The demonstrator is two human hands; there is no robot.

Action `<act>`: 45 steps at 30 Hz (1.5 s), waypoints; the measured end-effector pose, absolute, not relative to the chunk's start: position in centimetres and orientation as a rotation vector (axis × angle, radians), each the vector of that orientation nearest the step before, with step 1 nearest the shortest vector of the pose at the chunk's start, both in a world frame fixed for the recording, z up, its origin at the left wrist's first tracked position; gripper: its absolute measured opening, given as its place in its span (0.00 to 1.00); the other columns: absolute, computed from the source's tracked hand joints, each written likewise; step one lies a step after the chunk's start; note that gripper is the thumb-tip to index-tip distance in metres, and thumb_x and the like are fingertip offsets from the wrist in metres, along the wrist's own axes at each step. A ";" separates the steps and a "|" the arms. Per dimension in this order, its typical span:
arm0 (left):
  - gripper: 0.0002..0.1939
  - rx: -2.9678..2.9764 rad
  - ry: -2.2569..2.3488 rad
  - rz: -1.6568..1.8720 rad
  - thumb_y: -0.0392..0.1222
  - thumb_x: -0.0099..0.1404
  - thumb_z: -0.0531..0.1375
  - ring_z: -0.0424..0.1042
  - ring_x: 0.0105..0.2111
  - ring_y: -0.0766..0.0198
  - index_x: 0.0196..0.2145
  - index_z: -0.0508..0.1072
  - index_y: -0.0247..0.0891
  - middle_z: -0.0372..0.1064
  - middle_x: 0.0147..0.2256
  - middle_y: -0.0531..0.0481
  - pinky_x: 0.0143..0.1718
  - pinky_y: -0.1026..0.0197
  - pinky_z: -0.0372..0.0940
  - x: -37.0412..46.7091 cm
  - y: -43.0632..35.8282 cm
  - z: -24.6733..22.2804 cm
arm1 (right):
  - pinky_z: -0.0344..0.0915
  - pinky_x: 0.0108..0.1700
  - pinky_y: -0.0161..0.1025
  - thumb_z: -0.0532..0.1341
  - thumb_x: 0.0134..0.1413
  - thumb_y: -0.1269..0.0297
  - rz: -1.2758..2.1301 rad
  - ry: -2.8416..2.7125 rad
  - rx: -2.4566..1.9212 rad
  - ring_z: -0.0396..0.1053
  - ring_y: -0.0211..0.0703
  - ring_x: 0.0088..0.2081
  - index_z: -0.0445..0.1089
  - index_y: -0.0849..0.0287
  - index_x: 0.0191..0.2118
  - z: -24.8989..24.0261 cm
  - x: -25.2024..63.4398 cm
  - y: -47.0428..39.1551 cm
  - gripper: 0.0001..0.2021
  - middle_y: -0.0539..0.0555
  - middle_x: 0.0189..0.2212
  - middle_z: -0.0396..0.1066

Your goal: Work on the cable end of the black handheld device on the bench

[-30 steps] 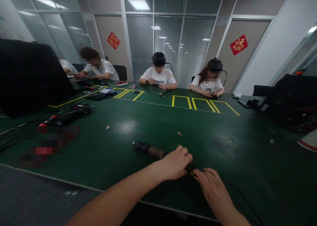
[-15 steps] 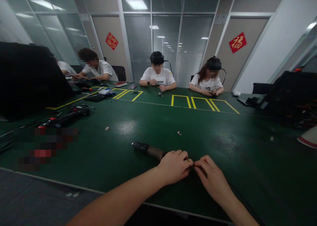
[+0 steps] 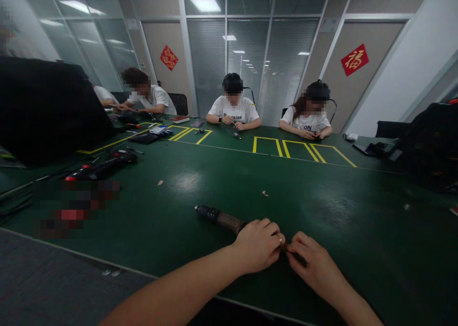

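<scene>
The left hand [image 3: 259, 245] is closed over the rear part of a dark, rod-shaped tool [image 3: 229, 222], with a ring [image 3: 280, 239] on one finger. The tool lies over the tabletop [image 3: 171, 242], its brown grip coming out from under that hand and its black front end with a small metal tip pointing away to the hand's left. The right hand [image 3: 311, 257] is just to the right of the left one, its fingers bent and its thumb and fingertips brought close together at the tool's rear end; what they pinch there, if anything, is too small and dark to tell.

Beyond the left hand are two pale scraps, one [image 3: 265, 193] almost straight ahead of it, the other [image 3: 161, 183] farther to its left. Well to the left of both hands lies a black and red tool [image 3: 110, 165], with a large black screen [image 3: 53, 111] behind it. Yellow tape [image 3: 267, 138] marks the tabletop far ahead of the hands, and past it sit a person [image 3: 234, 107] and another person [image 3: 306, 122] in white shirts, heads lowered.
</scene>
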State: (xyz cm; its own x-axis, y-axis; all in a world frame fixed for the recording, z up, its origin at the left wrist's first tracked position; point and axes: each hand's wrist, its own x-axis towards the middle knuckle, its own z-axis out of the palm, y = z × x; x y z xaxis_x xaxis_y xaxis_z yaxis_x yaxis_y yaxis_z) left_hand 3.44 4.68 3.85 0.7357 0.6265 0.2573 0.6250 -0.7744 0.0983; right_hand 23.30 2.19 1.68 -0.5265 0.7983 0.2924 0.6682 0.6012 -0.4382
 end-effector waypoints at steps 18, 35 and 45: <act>0.04 2.840 0.976 0.321 0.40 0.64 0.59 0.64 0.44 0.60 0.38 0.70 0.40 0.67 0.41 0.52 0.42 0.60 0.60 3.4 4.8 5.0 | 0.64 0.33 0.36 0.50 0.65 0.65 0.560 -2.204 -1.113 0.66 0.43 0.32 0.68 0.56 0.36 1.2 22.8 1.5 0.11 0.53 0.32 0.63; 0.04 2.829 1.070 0.322 0.40 0.64 0.59 0.62 0.44 0.59 0.37 0.69 0.39 0.67 0.41 0.52 0.42 0.58 0.58 3.8 4.4 4.2 | 0.64 0.32 0.37 0.49 0.66 0.65 0.517 -2.210 -1.138 0.65 0.43 0.30 0.66 0.57 0.36 1.1 22.4 1.0 0.10 0.53 0.31 0.63; 0.05 2.709 1.144 0.408 0.39 0.62 0.61 0.62 0.44 0.60 0.36 0.69 0.38 0.68 0.40 0.53 0.43 0.58 0.58 4.0 4.4 3.7 | 0.65 0.32 0.36 0.48 0.67 0.65 0.425 -2.244 -1.060 0.67 0.43 0.31 0.67 0.56 0.41 0.8 22.6 1.2 0.11 0.53 0.32 0.64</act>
